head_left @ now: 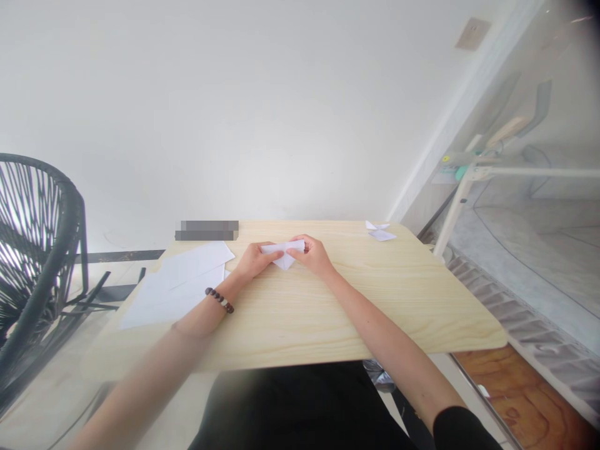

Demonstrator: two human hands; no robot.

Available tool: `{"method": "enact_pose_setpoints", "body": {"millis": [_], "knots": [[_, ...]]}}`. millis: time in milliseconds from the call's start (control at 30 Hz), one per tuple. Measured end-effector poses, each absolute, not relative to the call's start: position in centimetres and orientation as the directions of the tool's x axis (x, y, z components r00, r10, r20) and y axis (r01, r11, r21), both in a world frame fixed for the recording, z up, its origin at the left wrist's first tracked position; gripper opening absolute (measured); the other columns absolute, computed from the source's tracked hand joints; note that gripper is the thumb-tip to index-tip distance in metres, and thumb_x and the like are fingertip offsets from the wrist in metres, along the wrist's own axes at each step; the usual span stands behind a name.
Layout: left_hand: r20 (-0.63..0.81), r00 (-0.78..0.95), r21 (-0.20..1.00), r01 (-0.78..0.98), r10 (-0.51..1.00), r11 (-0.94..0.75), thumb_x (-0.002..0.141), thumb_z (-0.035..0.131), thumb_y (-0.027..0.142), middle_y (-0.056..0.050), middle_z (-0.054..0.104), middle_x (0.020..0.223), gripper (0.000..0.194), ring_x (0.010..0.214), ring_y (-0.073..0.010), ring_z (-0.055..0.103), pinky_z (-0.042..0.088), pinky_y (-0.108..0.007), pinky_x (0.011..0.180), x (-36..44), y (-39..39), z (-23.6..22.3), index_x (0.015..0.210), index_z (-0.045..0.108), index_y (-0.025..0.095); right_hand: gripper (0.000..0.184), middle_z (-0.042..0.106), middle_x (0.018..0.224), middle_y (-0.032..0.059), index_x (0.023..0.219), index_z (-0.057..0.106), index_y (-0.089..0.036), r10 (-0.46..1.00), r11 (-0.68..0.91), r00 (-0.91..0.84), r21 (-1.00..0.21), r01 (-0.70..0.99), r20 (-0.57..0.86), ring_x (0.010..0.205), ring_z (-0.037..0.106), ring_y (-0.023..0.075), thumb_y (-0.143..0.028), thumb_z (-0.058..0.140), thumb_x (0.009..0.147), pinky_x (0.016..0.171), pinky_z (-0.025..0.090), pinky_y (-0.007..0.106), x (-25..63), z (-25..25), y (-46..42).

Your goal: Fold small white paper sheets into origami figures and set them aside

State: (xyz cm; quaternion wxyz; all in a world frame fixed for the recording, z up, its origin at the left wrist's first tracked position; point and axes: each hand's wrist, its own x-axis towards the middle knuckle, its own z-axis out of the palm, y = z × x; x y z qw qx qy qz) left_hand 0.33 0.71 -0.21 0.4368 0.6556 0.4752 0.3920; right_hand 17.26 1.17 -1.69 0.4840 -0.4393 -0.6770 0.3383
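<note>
A small folded white paper (284, 255) lies on the light wooden table (328, 312), near its far middle. My left hand (253, 259) grips the paper's left side with curled fingers. My right hand (313, 255) pinches its right upper edge. The paper shows a pointed flap hanging toward me between both hands. A dark bead bracelet (219, 299) circles my left wrist.
Several flat white sheets (178, 281) lie on the table's left part. Two small folded paper pieces (380, 231) sit at the far right corner. A black wire chair (37, 250) stands left of the table. A white frame (469, 187) stands to the right.
</note>
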Motion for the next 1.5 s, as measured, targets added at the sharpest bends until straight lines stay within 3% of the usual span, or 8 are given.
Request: {"method": "enact_pose_setpoints", "body": {"millis": [367,700,967,1100,1300,1500], "knots": [[0.112,0.239,0.931,0.313,0.965,-0.186,0.058,0.059,0.046,-0.001,0.057,0.061,0.039,0.053,-0.0105,0.047,0.032,-0.019,0.046,0.4,0.4,0.3,0.075,0.061,0.012,0.032,0.056,0.073,0.0004,0.087,0.054,-0.018,0.915,0.403,-0.113,-0.85,0.34,0.388,0.055,0.046,0.0093,-0.034,0.057,0.061,0.05,0.037,0.02,17.0,-1.6,0.9],[0.124,0.252,0.919,0.335,0.96,-0.207,0.06,0.058,0.046,0.001,0.056,0.059,0.037,0.052,-0.0102,0.047,0.031,-0.02,0.046,0.3,0.3,0.3,0.073,0.061,0.012,0.038,0.054,0.069,0.0001,0.091,0.053,-0.017,0.933,0.359,-0.133,-0.879,0.314,0.334,0.053,0.045,0.0093,-0.039,0.058,0.06,0.048,0.037,0.021,17.4,-2.2,1.4],[0.124,0.262,0.92,0.332,0.957,-0.21,0.059,0.058,0.047,0.0,0.057,0.06,0.037,0.053,-0.0106,0.047,0.033,-0.02,0.048,0.4,0.3,0.2,0.073,0.062,0.012,0.034,0.056,0.072,0.0006,0.09,0.055,-0.018,0.918,0.394,-0.123,-0.835,0.385,0.377,0.055,0.047,0.0102,-0.036,0.057,0.062,0.051,0.038,0.022,17.3,-2.2,1.0],[0.129,0.254,0.92,0.329,0.958,-0.211,0.06,0.058,0.047,0.0,0.058,0.062,0.038,0.055,-0.0111,0.049,0.033,-0.02,0.048,0.3,0.3,0.1,0.074,0.062,0.012,0.038,0.057,0.071,0.0009,0.092,0.053,-0.017,0.932,0.361,-0.132,-0.874,0.324,0.336,0.056,0.049,0.0105,-0.038,0.058,0.061,0.05,0.039,0.021,17.4,-2.5,1.4],[0.112,0.266,0.938,0.289,0.957,-0.19,0.062,0.057,0.047,-0.003,0.061,0.065,0.04,0.057,-0.0122,0.051,0.034,-0.02,0.047,-0.1,0.9,-0.3,0.077,0.062,0.011,0.042,0.061,0.08,0.0044,0.093,0.05,-0.016,0.951,0.301,-0.121,-0.943,0.145,0.285,0.068,0.058,0.0139,-0.036,0.063,0.059,0.061,0.046,0.025,17.6,-2.6,1.8],[0.058,0.276,0.988,0.12,0.959,-0.094,0.062,0.06,0.043,-0.006,0.065,0.077,0.036,0.068,-0.0158,0.057,0.044,-0.025,0.061,0.0,1.4,-0.9,0.079,0.064,0.012,0.036,0.064,0.08,0.0065,0.086,0.055,-0.014,0.971,0.227,-0.099,-0.972,0.063,0.22,0.07,0.06,0.0159,-0.036,0.063,0.059,0.063,0.049,0.028,18.1,-2.2,1.8]]}}
